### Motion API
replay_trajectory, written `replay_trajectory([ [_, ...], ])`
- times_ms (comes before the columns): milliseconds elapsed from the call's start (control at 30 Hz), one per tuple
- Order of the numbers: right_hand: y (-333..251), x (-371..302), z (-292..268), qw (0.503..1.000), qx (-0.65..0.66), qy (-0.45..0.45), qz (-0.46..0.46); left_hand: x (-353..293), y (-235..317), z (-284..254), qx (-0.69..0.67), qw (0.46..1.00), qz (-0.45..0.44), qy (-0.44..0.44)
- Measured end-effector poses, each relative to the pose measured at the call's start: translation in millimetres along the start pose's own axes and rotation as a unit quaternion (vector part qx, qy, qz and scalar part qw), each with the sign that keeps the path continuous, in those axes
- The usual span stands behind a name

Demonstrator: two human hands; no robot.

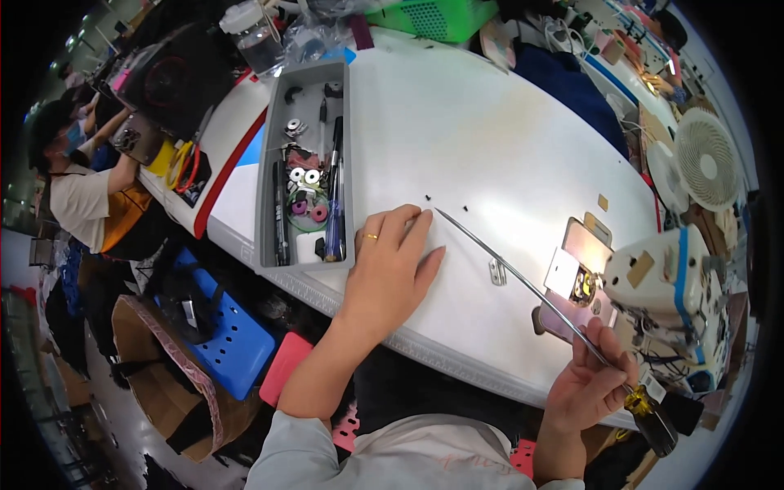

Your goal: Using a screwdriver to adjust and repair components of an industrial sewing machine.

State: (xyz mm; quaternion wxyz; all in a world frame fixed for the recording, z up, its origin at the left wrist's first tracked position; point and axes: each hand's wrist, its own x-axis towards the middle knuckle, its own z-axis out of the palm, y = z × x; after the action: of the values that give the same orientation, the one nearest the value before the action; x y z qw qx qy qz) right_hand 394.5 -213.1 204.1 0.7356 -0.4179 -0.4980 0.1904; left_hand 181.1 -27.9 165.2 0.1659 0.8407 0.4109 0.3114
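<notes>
My left hand (385, 265), a ring on one finger, rests on the white table (490, 139) beside the grey tray. Its fingers are stretched out and the thumb stands apart, with nothing visibly held. In my right hand (592, 380) is a long screwdriver (531, 286) with a yellow and black handle. The fingers close around the shaft just above the handle. The screwdriver's tip lies close to the left index fingertip. Two small dark pieces, perhaps screws, lie nearby: one (428, 198) beyond the fingertips, another (465, 207) to its right. A small metal plate (497, 273) sits below the shaft.
A sewing machine (653, 278) with a lit needle area stands at the right. The long grey tray (263, 204) holds pens, bobbins and small parts. Far off are a green basket (433, 18) and dark blue cloth (572, 90). At left, another person (90, 188) works.
</notes>
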Motion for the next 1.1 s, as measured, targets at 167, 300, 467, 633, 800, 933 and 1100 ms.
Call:
replay_trajectory([
  [167,10,14,1,0.997,-0.064,0.030,0.022,6,-2,-1,0.018,0.999,-0.007,-0.028],
  [300,9,15,-1,0.995,-0.086,0.058,0.004,10,1,-2,0.029,0.999,-0.017,-0.039],
  [467,7,19,3,0.995,-0.078,0.064,-0.001,11,-1,-1,0.028,0.999,-0.022,-0.040],
  [633,8,23,10,0.996,-0.081,0.040,-0.010,13,2,-3,0.052,0.997,-0.020,-0.049],
  [800,7,22,9,0.997,-0.064,0.044,0.022,12,-1,1,0.046,0.998,-0.015,-0.045],
  [933,7,27,14,0.996,-0.081,0.030,0.037,11,1,3,0.048,0.998,-0.017,-0.045],
  [1100,7,28,12,0.997,-0.069,0.020,0.037,10,2,2,0.056,0.997,-0.015,-0.050],
])
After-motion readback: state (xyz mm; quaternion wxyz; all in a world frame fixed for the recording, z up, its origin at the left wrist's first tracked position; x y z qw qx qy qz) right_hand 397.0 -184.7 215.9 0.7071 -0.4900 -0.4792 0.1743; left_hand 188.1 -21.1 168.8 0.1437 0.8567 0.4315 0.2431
